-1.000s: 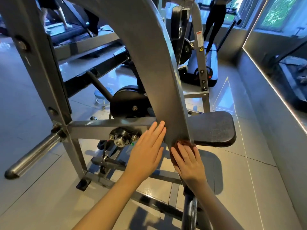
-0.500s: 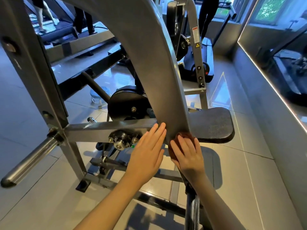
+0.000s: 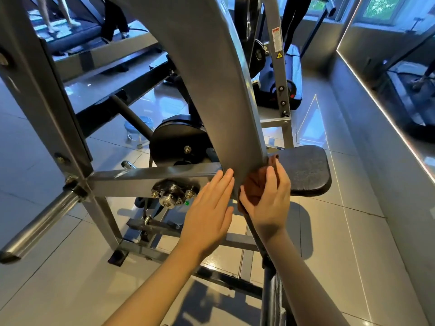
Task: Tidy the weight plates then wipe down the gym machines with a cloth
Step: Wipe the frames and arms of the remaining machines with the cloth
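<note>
So the right hand [image 3: 268, 198] has slid up since a second ago and now bunches the rust-brown cloth [image 3: 255, 184] against the right edge of the curved grey steel arm [image 3: 211, 78], with the black padded seat [image 3: 306, 168] at its 2 o'clock. The left hand [image 3: 209, 208] lies flat on the steel, fingers straight, at the cloth's 9 o'clock.

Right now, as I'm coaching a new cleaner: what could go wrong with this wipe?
The left hand lies flat where the curved arm meets the crossbar; if that arm pivots, it could get pinched. The right hand holds the cloth bunched at the arm's lower edge, so it may slip off.
</note>
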Available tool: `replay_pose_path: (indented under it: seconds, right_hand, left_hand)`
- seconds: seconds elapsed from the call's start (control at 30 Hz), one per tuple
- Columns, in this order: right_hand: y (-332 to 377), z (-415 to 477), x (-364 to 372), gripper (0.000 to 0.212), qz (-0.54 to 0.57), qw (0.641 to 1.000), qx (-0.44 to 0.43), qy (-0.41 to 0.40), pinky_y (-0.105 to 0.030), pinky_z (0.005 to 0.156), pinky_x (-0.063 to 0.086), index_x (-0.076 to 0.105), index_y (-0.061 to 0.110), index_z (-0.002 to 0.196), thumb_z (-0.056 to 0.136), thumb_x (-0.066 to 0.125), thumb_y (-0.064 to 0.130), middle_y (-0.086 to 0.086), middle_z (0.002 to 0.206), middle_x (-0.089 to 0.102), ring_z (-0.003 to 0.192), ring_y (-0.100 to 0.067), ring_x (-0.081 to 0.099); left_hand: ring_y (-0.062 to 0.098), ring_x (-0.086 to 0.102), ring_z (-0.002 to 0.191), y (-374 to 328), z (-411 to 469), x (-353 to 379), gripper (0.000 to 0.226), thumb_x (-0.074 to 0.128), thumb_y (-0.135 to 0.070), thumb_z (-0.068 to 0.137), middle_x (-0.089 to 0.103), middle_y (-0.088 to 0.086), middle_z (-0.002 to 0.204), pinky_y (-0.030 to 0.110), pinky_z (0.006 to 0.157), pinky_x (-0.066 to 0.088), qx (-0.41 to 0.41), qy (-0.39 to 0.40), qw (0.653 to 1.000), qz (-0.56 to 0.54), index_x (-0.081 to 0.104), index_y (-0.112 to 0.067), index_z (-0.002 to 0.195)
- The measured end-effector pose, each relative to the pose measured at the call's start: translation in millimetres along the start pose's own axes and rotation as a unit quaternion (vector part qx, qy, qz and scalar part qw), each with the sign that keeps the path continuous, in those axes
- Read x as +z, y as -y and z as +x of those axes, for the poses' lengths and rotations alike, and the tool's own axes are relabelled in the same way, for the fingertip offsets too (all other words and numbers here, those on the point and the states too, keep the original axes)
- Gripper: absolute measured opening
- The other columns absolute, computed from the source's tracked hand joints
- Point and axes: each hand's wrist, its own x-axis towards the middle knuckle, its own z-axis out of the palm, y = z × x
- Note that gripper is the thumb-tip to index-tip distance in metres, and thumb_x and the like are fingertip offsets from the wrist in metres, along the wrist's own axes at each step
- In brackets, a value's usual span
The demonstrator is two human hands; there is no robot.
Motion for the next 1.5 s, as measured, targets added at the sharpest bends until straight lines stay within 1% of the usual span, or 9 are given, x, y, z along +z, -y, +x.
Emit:
replay_pose_path:
  seconds: [0.2,0.3,0.43,0.67,0.93,1.13,1.27,1.4,1.5]
  right_hand:
    - [0.2,-56.9,1.7,0.067,-0.027,0.987,0.156,0.036,-0.058,0.073,0.058,0.039,0.008,0.13,0.093,0.045,0.064,-0.015,0.13,0.041,0.109,-0.045,0.058]
    - [-2.1,-42.5,-1.4,0.063,-0.024,0.994,0.107,0.027,-0.054,0.076,0.059,0.037,0.011,0.133,0.094,0.049,0.058,-0.015,0.131,0.043,0.109,-0.043,0.059]
    - [16.8,13.2,5.3,0.063,0.02,0.997,0.08,-0.003,-0.046,0.09,0.05,0.035,0.012,0.134,0.096,0.041,0.062,-0.011,0.131,0.038,0.118,-0.029,0.044]
    - [-8.1,-47.9,1.4,0.064,-0.025,0.996,0.076,0.023,-0.055,0.072,0.059,0.028,0.014,0.138,0.095,0.053,0.053,-0.017,0.132,0.042,0.116,-0.038,0.048]
    - [27.2,37.2,9.3,0.061,0.025,0.996,0.085,0.012,-0.046,0.091,0.048,0.03,0.014,0.134,0.095,0.041,0.06,-0.011,0.134,0.034,0.119,-0.029,0.04]
    - [3.6,-30.4,0.8,0.066,-0.021,0.992,0.115,0.047,-0.06,0.078,0.056,0.028,0.015,0.138,0.095,0.04,0.064,-0.015,0.132,0.037,0.116,-0.033,0.041]
    - [12.2,-4.6,-1.7,0.073,-0.028,0.993,0.101,0.058,-0.063,0.086,0.051,0.017,0.021,0.14,0.085,0.052,0.055,-0.012,0.136,0.034,0.122,-0.034,0.037]
    - [31.6,38.7,9.7,0.061,-0.027,0.999,0.046,0.011,-0.057,0.092,0.05,0.015,0.02,0.14,0.098,0.04,0.056,-0.014,0.137,0.032,0.124,-0.034,0.038]
    - [23.7,21.0,11.6,0.067,-0.058,0.998,0.032,0.02,-0.06,0.091,0.05,0.015,0.017,0.139,0.095,0.05,0.053,-0.017,0.138,0.031,0.123,-0.037,0.037]
  left_hand:
    - [0.018,0.024,0.142,0.3,2.0,2.3,0.06,0.035,-0.03,0.095,0.024,0.0,0.153,0.048,0.106,0.04,-0.007,-0.002,1.0,-0.009,0.01,-0.016,0.147]
    - [0.019,0.027,0.141,1.6,2.7,0.8,0.059,0.035,-0.03,0.094,0.025,0.001,0.152,0.049,0.105,0.042,-0.006,0.002,1.0,-0.013,0.013,-0.016,0.147]
    - [0.007,0.012,0.143,-6.1,2.0,-0.9,0.058,0.034,-0.03,0.094,0.02,-0.003,0.153,0.044,0.111,0.024,-0.037,0.006,0.998,-0.041,0.016,-0.016,0.147]
    - [0.008,0.013,0.145,-1.5,1.4,-7.7,0.055,0.028,-0.037,0.097,0.018,-0.006,0.155,0.043,0.115,0.022,-0.025,0.036,0.998,-0.044,0.016,-0.02,0.147]
    - [0.007,0.011,0.146,-1.8,24.8,-33.2,0.055,0.034,-0.026,0.096,0.014,-0.007,0.155,0.032,0.12,0.008,0.006,-0.065,0.997,-0.037,0.02,-0.015,0.148]
    - [0.017,0.017,0.146,2.0,23.9,-31.5,0.057,0.036,-0.027,0.096,0.022,0.004,0.157,0.034,0.12,0.01,0.019,-0.043,0.999,0.021,0.02,-0.011,0.148]
    - [0.014,0.014,0.146,1.7,25.6,-32.6,0.057,0.036,-0.029,0.095,0.02,0.002,0.157,0.031,0.12,0.007,0.017,-0.046,0.998,0.036,0.022,-0.011,0.148]
    - [0.011,0.012,0.145,-0.1,26.2,-31.5,0.055,0.034,-0.03,0.097,0.016,-0.002,0.156,0.031,0.119,0.006,0.009,-0.057,0.998,0.034,0.02,-0.014,0.148]
    - [0.013,0.014,0.145,0.5,25.9,-33.7,0.051,0.031,-0.032,0.099,0.023,0.0,0.156,0.033,0.12,0.008,0.015,-0.056,0.998,0.02,0.023,-0.014,0.147]
